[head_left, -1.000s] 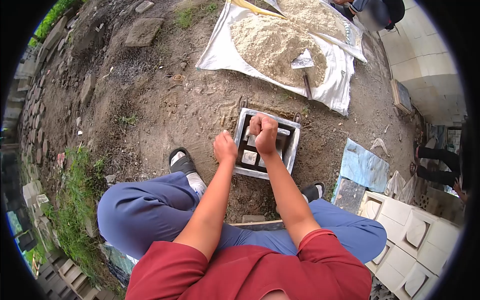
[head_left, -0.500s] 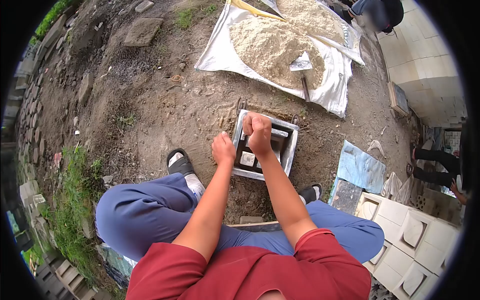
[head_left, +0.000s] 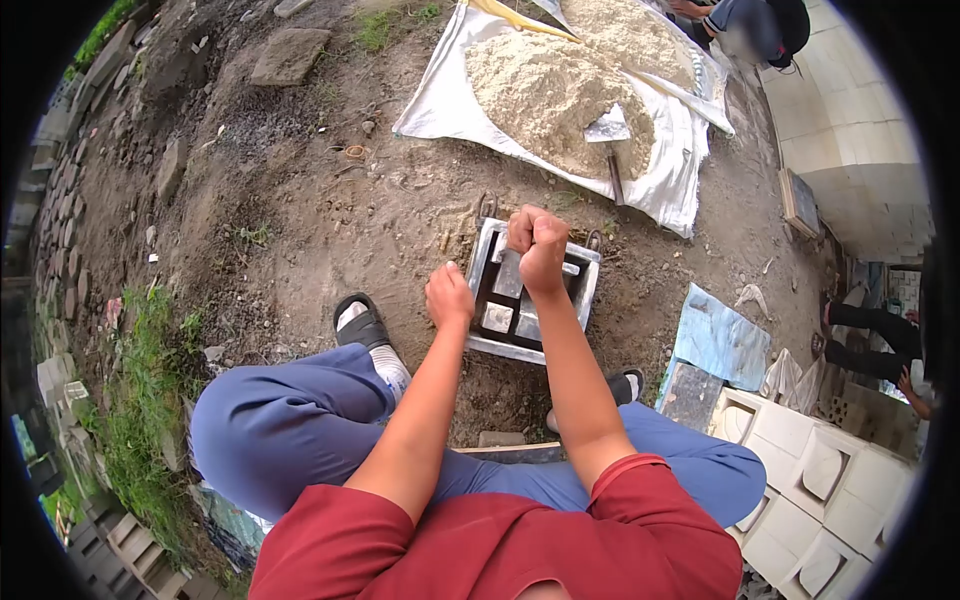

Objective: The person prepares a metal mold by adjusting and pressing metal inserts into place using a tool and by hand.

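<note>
A square metal block mould with inner dividers and raised blocks stands on the dirt between my feet. Over its upper middle is my right hand, closed in a fist. A grey flat piece shows just below the fist on the left; what the fingers grip is hidden. My left hand is curled closed beside the mould's left rim, and nothing shows in it. Whether it touches the rim I cannot tell.
Pale sandy material lies on white sacking, with a trowel on it. Light hollow blocks and a blue sheet are at the right. Two other people are at the right edge and top right.
My right fist has shifted to the right and slightly up over the mould, uncovering more of its inside. The left hand has barely moved.
</note>
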Tool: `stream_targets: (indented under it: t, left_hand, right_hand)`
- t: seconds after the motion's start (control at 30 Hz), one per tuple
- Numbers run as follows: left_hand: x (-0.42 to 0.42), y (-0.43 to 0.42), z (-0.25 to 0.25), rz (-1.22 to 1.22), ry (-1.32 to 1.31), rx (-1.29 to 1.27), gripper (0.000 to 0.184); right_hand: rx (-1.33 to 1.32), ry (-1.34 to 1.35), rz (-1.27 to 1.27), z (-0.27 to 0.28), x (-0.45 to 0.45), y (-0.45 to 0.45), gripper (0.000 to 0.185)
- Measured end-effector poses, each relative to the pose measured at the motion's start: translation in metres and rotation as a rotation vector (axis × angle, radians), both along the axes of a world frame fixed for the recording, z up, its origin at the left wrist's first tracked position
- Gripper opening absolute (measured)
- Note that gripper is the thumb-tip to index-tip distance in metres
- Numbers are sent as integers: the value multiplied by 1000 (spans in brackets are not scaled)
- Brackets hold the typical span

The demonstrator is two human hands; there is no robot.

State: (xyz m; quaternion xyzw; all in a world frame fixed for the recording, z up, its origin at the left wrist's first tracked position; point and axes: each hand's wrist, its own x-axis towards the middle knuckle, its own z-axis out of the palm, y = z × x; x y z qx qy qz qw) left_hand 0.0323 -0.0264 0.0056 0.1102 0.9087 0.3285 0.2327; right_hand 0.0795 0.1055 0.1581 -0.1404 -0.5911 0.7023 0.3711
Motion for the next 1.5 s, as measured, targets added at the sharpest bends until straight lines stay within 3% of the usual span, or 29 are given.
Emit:
stream_targets:
  t: [0.07,0.27,0.47,0.67,0.73,0.87,1.07,1.23,1.37,1.5]
  left_hand:
    - [0,1,7,-7,-19,0,51]
    - [-3,3,5,3,13,10,51]
    - [3,2,5,-1,1,6,50]
    - [-3,0,8,9,-2,4,51]
    - [0,-1,5,-11,7,11,52]
    - [0,-1,1,-19,-13,3,52]
    - [-1,0,2,-30,-17,17,52]
    - [0,0,2,10,-24,8,51]
    - [0,0,1,-13,-19,4,51]
    - [2,-1,6,3,-20,4,51]
  right_hand:
    - [29,-44,14,-30,-3,1,48]
    - [-36,-76,-35,5,-18,2,48]
    - [-14,4,41,-23,-11,4,46]
    - [-37,78,-28,-11,-6,1,51]
    - [45,-12,7,-18,-10,-2,51]
    - [-63,-143,7,4,-14,1,47]
    - [103,-191,77,-20,-9,-13,44]
    - [29,-145,67,6,-3,-20,44]
    - [51,-156,94,-23,9,-23,44]
    - [56,-222,27,6,10,-30,42]
